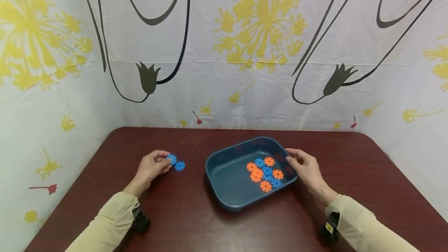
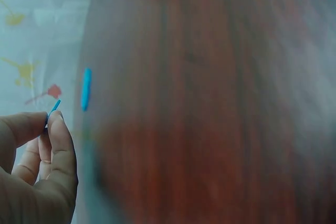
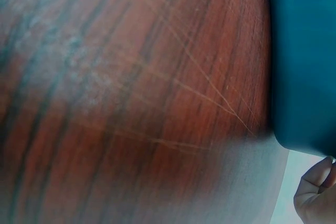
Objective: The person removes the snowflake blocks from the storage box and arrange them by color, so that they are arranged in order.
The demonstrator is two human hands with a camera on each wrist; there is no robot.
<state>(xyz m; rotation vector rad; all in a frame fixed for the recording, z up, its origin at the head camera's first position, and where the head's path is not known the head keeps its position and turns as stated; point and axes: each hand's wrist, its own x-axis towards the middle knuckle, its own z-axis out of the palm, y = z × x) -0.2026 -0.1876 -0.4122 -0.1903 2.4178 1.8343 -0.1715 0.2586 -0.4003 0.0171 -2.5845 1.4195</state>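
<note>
My left hand (image 1: 154,167) pinches a blue notched disc (image 1: 171,159) between thumb and forefinger; in the left wrist view the disc (image 2: 53,108) shows edge-on at the fingertips. A second blue disc (image 1: 180,166) lies on the table just right of it. My right hand (image 1: 308,168) grips the right rim of a dark blue tray (image 1: 224,201), thumb over the edge. Inside the tray's right half lie several orange discs (image 1: 265,186) and several blue discs (image 1: 259,162), some overlapping. The right wrist view catches the tray's outer wall (image 3: 307,66) and part of my hand (image 3: 317,195).
The dark red-brown table (image 1: 252,232) has rounded far corners. White cloth (image 1: 238,104) with yellow and grey flower prints hangs behind it and along both sides. A black strapped device (image 1: 140,221) sits on the left wrist, another (image 1: 330,228) on the right.
</note>
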